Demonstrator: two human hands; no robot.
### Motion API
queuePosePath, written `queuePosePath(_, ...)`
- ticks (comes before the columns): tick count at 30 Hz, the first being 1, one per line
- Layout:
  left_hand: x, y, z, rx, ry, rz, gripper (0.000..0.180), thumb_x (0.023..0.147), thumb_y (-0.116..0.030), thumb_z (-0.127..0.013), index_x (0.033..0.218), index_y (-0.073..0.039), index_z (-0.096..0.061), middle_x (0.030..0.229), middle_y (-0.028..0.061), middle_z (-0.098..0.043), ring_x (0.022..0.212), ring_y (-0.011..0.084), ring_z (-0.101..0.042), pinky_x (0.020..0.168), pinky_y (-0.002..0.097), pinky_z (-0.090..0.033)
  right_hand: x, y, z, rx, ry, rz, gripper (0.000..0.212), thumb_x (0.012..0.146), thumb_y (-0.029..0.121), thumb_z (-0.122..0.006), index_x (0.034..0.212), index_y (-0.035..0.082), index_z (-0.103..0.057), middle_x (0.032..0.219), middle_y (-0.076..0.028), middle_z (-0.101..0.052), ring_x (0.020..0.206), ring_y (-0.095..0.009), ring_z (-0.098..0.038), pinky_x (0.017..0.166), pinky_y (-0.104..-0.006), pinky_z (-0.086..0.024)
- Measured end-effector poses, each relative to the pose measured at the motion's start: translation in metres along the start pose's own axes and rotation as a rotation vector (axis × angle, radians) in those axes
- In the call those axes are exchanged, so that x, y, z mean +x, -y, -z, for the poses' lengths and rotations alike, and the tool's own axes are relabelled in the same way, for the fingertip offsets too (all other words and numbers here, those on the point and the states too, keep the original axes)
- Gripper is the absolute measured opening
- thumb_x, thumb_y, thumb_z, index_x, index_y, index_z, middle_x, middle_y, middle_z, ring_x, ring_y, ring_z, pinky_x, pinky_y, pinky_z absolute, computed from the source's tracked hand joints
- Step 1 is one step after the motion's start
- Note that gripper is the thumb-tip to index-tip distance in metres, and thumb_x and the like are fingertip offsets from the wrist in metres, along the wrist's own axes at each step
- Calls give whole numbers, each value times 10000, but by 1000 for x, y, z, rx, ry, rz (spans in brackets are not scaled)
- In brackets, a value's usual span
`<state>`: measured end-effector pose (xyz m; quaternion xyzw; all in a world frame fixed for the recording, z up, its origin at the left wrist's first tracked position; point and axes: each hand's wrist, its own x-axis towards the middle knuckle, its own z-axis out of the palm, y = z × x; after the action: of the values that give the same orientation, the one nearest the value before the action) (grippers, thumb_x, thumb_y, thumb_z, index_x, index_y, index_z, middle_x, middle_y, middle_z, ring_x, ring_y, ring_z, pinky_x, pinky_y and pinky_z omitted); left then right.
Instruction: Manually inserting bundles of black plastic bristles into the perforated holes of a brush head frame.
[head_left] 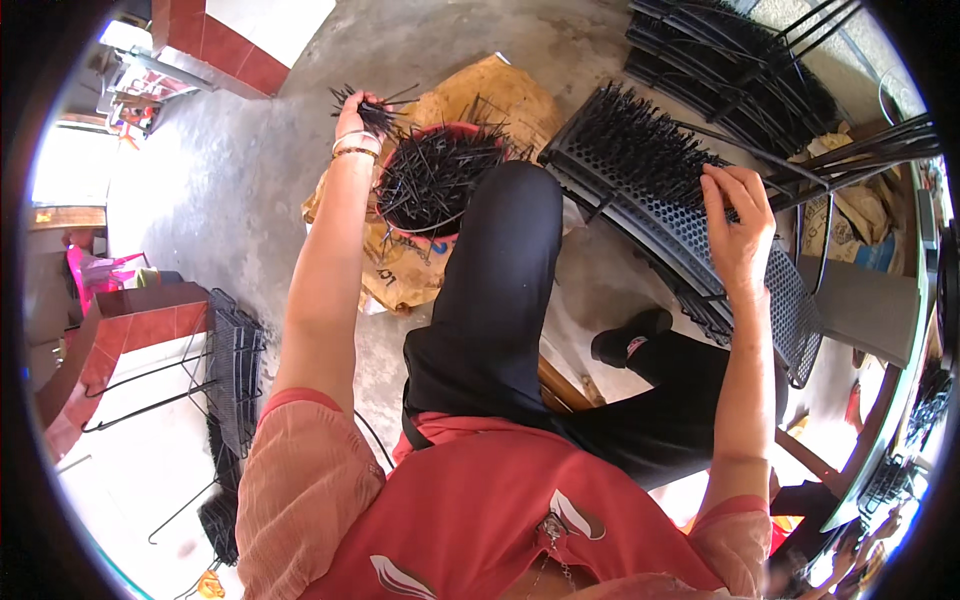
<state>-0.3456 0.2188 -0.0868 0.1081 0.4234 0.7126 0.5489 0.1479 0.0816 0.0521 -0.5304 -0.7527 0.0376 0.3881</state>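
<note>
My left hand (350, 118) is closed round a bunch of thin black sticks (378, 118), their ends poking out on both sides. It is raised at the far left edge of a pinkish-red bucket (440, 238) heaped with loose black sticks (440, 182). On the right, a black perforated metal rack (795, 325) slants across in front of me. Many black sticks (645, 140) stand upright, tightly packed, in the holes of its far part. At the near end of those sticks, my right hand (742, 220) pinches thumb and fingers together; what lies between the fingertips is too small to make out.
Flattened brown sacks (510, 95) lie under and around the bucket. More black racks filled with sticks (735, 75) stand at the far right. Black wire racks (237, 370) lean by a red-tiled ledge (150, 310) on the left. My bent knee (510, 215) is beside the bucket.
</note>
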Motion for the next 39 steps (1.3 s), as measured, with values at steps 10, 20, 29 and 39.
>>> queuePosePath(10, -59, -31, -136, -545, 185, 168, 178, 892, -122, -500, 747, -20, -489, 710, 102, -529, 698, 274, -522, 672, 404, -475, 14, 60, -17, 687, 204, -397, 217, 898, 112, -616, 1060, -28, -651, 929, -65, -615, 693, -92, -570, 658, -230, -477)
queuePosePath(20, -143, 30, -182, -560, 630, 340, 167, 888, -148, -569, 847, 14, -563, 737, 78, -580, 731, 248, -574, 777, 398, -503, 51, 108, -93, 1870, 264, -554, 387, 897, 206, -641, 1190, -23, -535, 1077, -110, -615, 870, -162, -576, 815, -297, -463)
queuePosePath(29, -152, 59, -161, -465, 489, 222, 171, 903, -208, -580, 831, -57, -545, 851, 91, -631, 838, 264, -618, 779, 446, -537, 59, 98, -118, 1619, 93, -606, 175, 874, 150, -668, 1002, 32, -651, 969, -31, -660, 759, -95, -547, 719, -243, -421)
queuePosePath(39, -117, 63, -134, -615, 402, 181, 164, 925, -191, -521, 858, -44, -545, 887, 87, -619, 919, 247, -600, 895, 456, -477, 101, 97, -151, 996, 106, -511, 251, 899, 235, -640, 890, -16, -654, 801, -7, -627, 711, -71, -478, 667, -223, -388)
